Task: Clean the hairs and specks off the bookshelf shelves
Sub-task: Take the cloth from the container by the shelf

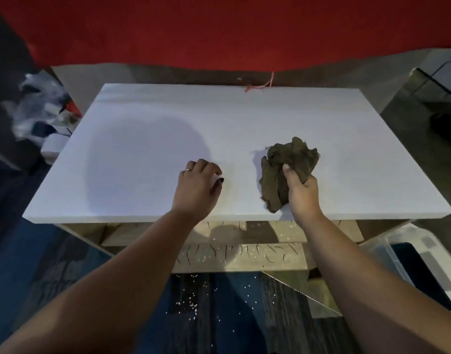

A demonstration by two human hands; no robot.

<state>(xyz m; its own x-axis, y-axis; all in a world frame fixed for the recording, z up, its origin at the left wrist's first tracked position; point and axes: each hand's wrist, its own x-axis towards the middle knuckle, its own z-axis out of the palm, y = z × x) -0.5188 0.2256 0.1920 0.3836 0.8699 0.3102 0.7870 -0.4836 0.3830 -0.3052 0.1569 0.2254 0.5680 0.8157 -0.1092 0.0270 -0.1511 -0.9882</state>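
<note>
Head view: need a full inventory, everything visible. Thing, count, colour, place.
top panel: 1, white, centre, above the shelves
cloth: 1, olive-brown, crumpled, on the top panel, right of centre
shelves: 2 visible, light wood, below the panel's front edge
hairs: many, dark, along both shelves
specks: many, white, on the shelves and the floor in front
backdrop: 1, red, behind the panel
cord: 1, pink, at the panel's far edge
bin: 1, clear plastic, lower right
left hand: 1, resting on the panel, holding nothing
right hand: 1, gripping the cloth
</note>
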